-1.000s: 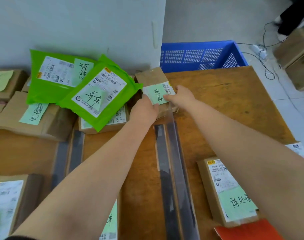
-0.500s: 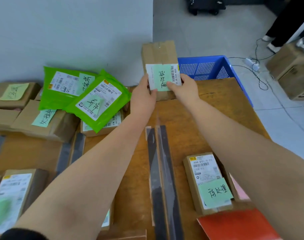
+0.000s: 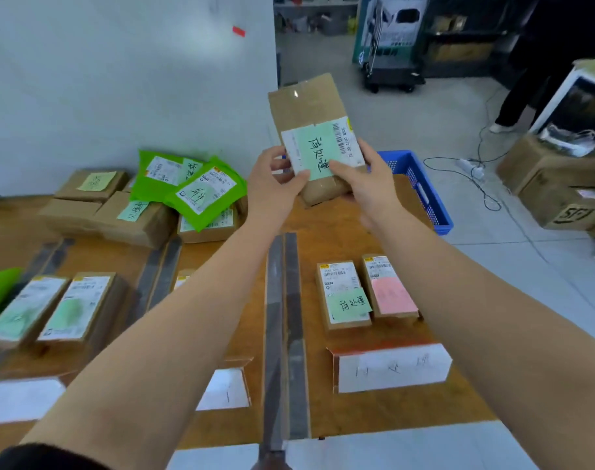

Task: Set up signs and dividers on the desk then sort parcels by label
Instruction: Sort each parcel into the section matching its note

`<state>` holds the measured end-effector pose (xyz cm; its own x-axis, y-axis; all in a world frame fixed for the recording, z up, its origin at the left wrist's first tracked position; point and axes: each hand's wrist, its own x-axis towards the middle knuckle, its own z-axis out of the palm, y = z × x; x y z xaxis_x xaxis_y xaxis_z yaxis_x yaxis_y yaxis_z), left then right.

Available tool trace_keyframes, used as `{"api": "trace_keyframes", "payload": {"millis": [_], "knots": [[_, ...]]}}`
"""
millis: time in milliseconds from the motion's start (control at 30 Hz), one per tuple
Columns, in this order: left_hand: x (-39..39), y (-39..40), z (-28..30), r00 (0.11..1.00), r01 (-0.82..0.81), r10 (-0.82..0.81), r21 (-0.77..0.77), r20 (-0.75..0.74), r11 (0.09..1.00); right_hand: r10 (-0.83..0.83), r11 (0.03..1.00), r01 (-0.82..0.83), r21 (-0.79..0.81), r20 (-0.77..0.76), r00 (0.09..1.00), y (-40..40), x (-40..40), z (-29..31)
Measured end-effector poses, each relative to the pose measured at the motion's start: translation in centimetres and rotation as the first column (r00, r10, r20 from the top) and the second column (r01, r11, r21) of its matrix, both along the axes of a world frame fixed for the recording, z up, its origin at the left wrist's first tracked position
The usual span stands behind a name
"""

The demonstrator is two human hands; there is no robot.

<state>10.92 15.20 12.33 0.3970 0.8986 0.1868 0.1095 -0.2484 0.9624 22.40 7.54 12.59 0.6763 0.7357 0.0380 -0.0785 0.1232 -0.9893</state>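
Note:
I hold a brown cardboard parcel (image 3: 306, 106) with a green handwritten note upright in the air above the desk's far edge. My left hand (image 3: 275, 184) grips its lower left side, and my right hand (image 3: 363, 181) grips its lower right, thumb across the label. On the wooden desk (image 3: 336, 225) a dark divider strip (image 3: 284, 327) runs between my forearms. Right of it lie a parcel with a green note (image 3: 343, 296) and a parcel with a pink note (image 3: 389, 288), behind a white sign (image 3: 391, 369).
An unsorted pile of brown boxes (image 3: 129, 215) and green mailers (image 3: 201, 191) sits at the far left by the wall. Two more dividers (image 3: 160, 266) and parcels (image 3: 75, 307) lie at left. A blue crate (image 3: 421, 191) stands beyond the desk; cardboard boxes (image 3: 557, 184) are on the floor.
Both hands lifted the parcel off the desk's far end and raised it upright toward me; the view has tilted up with it.

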Motion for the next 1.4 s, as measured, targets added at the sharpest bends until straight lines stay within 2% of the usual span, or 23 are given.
{"api": "trace_keyframes", "payload": {"millis": [133,300,400,533,600,667,733,867,967,1067,1167,1300,1400], "knots": [[-0.5,-4.0,0.1,0.998,0.057,-0.055,-0.091,0.017,0.994,-0.024,1.0,0.024,0.005,-0.068,0.997,-5.1,0.4,-0.1],[0.3,-6.2,-0.9,0.999,0.011,-0.016,-0.117,-0.045,0.993,0.037,0.991,-0.042,-0.124,-0.043,0.998,-9.9,2.3,-0.8],[1.4,-6.5,-1.6,0.995,0.06,-0.069,-0.125,-0.073,0.99,0.077,0.977,-0.09,-0.192,-0.071,0.995,-12.0,4.1,-1.6],[3.2,-5.7,-3.4,0.991,0.113,-0.128,-0.316,-0.029,0.942,0.085,0.954,-0.109,-0.28,-0.096,0.992,-13.6,7.0,-2.8],[4.1,-5.1,-4.6,0.989,0.117,-0.142,-0.365,-0.043,0.924,0.138,0.933,-0.17,-0.318,-0.122,0.983,-13.8,8.2,-3.2],[5.1,-4.6,-5.6,0.973,0.183,-0.224,-0.416,-0.051,0.891,0.154,0.909,-0.192,-0.369,-0.131,0.979,-13.4,9.4,-3.7],[6.1,-4.0,-6.8,0.969,0.199,-0.244,-0.481,-0.031,0.854,0.072,0.917,-0.124,-0.378,-0.149,0.986,-12.2,10.7,-4.6],[8.4,-1.9,-8.8,0.994,0.095,-0.112,-0.579,0.006,0.81,-0.161,0.92,0.086,-0.383,-0.169,0.972,-8.2,12.8,-7.4],[10.0,-0.2,-10.3,1.0,-0.01,-0.006,-0.627,-0.023,0.779,-0.228,0.9,0.125,-0.417,-0.207,0.951,-5.0,13.6,-10.0],[11.1,1.2,-11.7,0.997,-0.071,0.043,-0.635,-0.06,0.769,-0.21,0.883,0.07,-0.463,-0.258,0.943,-2.4,14.5,-12.8],[11.3,2.5,-13.2,0.991,-0.129,0.073,-0.623,-0.115,0.772,-0.148,0.842,0.025,-0.539,-0.187,0.971,-0.3,15.6,-15.0],[10.8,3.2,-15.2,0.933,-0.254,0.076,-0.497,-0.351,0.83,0.011,0.747,-0.073,-0.661,-0.097,0.995,1.8,16.5,-16.4],[10.4,3.0,-16.2,0.871,-0.286,0.052,-0.419,-0.489,0.862,0.114,0.679,-0.113,-0.726,-0.048,0.992,2.8,16.7,-17.2]]}}
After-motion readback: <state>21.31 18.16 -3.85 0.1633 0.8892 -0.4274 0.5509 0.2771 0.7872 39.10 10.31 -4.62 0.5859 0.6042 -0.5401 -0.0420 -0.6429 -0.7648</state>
